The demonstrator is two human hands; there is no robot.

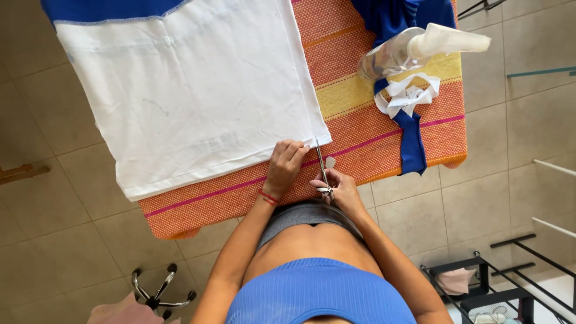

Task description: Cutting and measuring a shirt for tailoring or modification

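Looking down from the head camera, the white fabric [192,90] serves as the landmark: it lies spread flat over an orange, yellow and pink striped cloth [384,138] that covers the table, with a blue band along its far edge. At the fabric's near right corner, the left hand [284,165] rests with fingers curled down on the hem, pressing it flat and holding nothing else. Just to the right of that hand, the right hand [336,187] is closed around the handles of a pair of scissors [322,171]. The scissors' long axis runs nearly straight away from the person, blades pointing toward the fabric's corner, the tips just at or touching its right edge; whether the blades are parted is too fine to tell. The right hand is therefore the one carrying the tool, and the fabric lies ahead and slightly left of it. The fabric looks thin and smooth, faintly creased, with a stitched hem. Beyond the fabric's right edge, a clear spray bottle [414,51] lies on its side beside white scraps [408,95] and a blue strip of cloth [413,141].
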